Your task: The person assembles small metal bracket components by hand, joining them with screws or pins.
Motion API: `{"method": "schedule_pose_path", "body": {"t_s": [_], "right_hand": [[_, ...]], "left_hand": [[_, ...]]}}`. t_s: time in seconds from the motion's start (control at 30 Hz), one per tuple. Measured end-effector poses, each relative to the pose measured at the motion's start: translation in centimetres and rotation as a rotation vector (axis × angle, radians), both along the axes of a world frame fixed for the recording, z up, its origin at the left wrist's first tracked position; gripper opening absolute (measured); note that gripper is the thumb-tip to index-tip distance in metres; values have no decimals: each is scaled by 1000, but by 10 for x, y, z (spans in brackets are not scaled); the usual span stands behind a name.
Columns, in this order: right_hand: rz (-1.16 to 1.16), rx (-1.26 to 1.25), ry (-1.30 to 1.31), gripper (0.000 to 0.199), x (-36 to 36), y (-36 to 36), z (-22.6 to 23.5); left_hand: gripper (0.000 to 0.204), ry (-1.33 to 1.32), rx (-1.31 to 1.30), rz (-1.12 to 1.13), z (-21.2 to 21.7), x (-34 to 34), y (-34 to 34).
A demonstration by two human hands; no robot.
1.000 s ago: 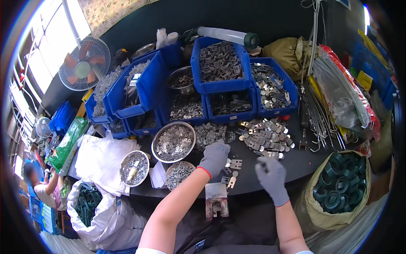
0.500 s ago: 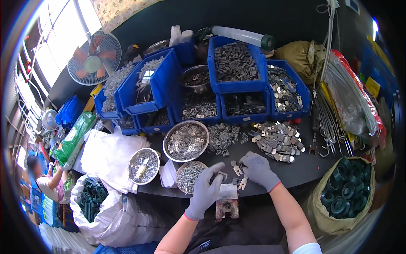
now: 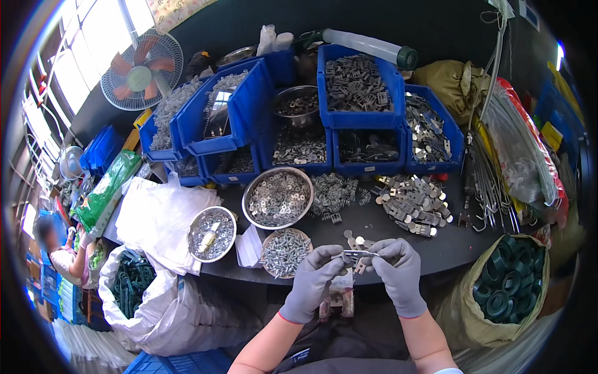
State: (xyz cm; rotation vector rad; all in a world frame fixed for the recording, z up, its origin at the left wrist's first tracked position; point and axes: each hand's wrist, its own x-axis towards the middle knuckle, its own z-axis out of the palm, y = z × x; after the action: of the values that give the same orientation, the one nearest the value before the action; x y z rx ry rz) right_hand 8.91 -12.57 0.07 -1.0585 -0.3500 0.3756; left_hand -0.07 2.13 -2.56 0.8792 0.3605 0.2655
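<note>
Both hands wear grey gloves and meet in front of the table edge. My left hand (image 3: 314, 283) and my right hand (image 3: 400, 277) pinch the two ends of a small silvery metal clip (image 3: 358, 254) held level between them. Their fingertips partly hide it, so its exact shape is unclear. Just beyond, loose metal clips with rounded ends (image 3: 355, 239) lie on the table. Beneath the hands stands a small block-like fixture (image 3: 341, 288), partly covered by my left hand. A dish of screws (image 3: 285, 254) sits to the left of my left hand.
Steel bowls of washers (image 3: 277, 199) and small parts (image 3: 212, 235) stand left of a heap of metal clips (image 3: 416, 204). Blue bins (image 3: 361, 118) line the back. Sacks of green parts flank the table, one white (image 3: 168, 311), one tan (image 3: 461, 305). A person (image 3: 68, 258) works far left.
My right hand has lifted off the loose clips on the table and come toward my left hand. Both now hold one metal clip between them. The view has shifted slightly.
</note>
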Motion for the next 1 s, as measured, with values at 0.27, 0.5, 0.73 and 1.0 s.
{"method": "schedule_pose_path", "body": {"t_s": [0.27, 0.5, 0.73, 1.0], "right_hand": [[95, -125, -8, 8, 0, -38, -4], [5, -180, 126, 10, -15, -70, -16], [151, -177, 121, 11, -7, -86, -39], [-359, -209, 136, 6, 44, -91, -52]], "left_hand": [[23, 80, 289, -84, 21, -12, -9], [21, 115, 446, -204, 8, -3, -27], [20, 201, 547, -464, 33, 5, -43], [18, 106, 1847, 48, -8, 79, -7]]}}
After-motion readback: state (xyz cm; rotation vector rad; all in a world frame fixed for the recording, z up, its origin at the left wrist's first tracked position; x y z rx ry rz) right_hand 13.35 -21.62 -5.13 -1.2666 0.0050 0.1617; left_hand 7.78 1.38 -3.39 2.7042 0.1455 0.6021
